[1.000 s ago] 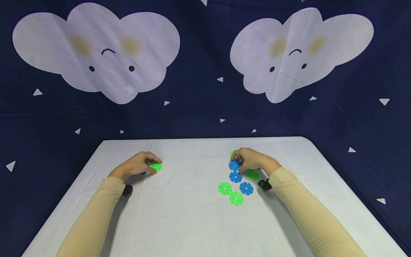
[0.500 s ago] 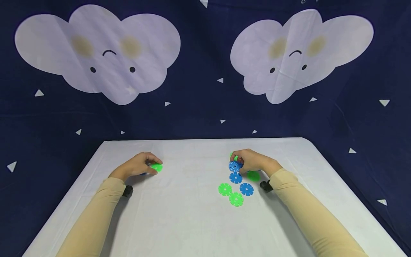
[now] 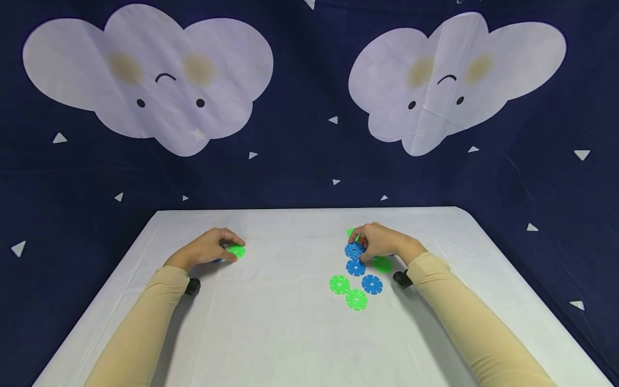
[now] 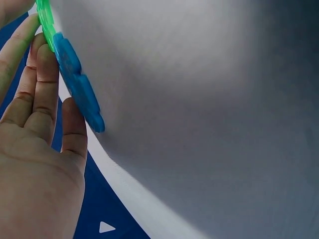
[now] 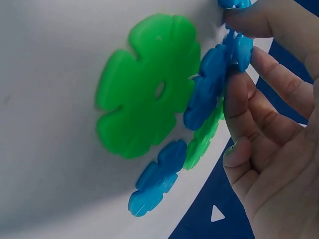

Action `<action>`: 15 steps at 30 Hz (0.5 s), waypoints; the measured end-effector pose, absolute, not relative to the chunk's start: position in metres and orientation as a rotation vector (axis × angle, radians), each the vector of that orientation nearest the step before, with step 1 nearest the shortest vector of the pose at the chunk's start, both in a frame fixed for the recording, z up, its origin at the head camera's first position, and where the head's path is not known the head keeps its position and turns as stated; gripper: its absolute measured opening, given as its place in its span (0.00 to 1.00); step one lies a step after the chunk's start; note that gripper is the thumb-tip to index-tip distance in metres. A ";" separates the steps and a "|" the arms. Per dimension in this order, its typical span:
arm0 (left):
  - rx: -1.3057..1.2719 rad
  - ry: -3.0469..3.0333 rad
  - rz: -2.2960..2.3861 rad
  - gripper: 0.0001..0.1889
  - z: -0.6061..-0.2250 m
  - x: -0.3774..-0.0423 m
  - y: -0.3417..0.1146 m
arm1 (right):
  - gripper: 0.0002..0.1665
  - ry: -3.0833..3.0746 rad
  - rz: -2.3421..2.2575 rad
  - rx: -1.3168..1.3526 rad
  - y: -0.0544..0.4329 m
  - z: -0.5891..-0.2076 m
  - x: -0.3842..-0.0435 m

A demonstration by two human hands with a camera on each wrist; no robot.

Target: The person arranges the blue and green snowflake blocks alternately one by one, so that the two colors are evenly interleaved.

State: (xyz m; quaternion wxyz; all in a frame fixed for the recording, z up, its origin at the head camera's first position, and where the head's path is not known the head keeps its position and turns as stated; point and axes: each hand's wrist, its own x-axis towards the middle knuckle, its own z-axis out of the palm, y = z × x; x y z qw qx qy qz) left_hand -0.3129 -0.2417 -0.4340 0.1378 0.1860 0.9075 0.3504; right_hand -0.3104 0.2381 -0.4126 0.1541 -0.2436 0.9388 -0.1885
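In the head view my left hand is at the far left of the table, thumb and index finger around the edges of a green notched disc. A blue disc touches it under the other fingers, mostly hidden from the head. At the right, my right hand pinches a blue notched disc between thumb and index finger, over other discs. In the right wrist view a large-looking green disc and a blue disc lie beside the curled fingers.
Nearer the front lie another blue disc and two green discs, the left one and the front one. A white cloth covers the table. Behind it hangs a dark blue curtain with clouds.
The blue disc in my right hand has shifted and tilted slightly between the fingertips. My left hand stays where it was on the green disc.
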 end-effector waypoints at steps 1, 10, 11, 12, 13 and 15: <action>0.538 2.624 1.015 0.24 -0.434 -0.313 -0.242 | 0.30 2.692 -0.540 -0.701 0.238 -0.413 -0.310; 0.548 2.638 1.012 0.23 -0.435 -0.314 -0.241 | 0.28 2.695 -0.584 -0.707 0.234 -0.415 -0.313; 0.549 2.641 1.011 0.23 -0.435 -0.313 -0.241 | 0.28 2.697 -0.597 -0.710 0.233 -0.415 -0.313; 0.548 2.644 1.013 0.23 -0.435 -0.314 -0.240 | 0.28 2.699 -0.610 -0.713 0.231 -0.415 -0.314; 0.552 2.648 1.011 0.23 -0.435 -0.314 -0.241 | 0.28 2.702 -0.620 -0.719 0.229 -0.414 -0.314; 0.562 2.655 1.006 0.23 -0.435 -0.314 -0.241 | 0.28 2.704 -0.639 -0.733 0.223 -0.412 -0.314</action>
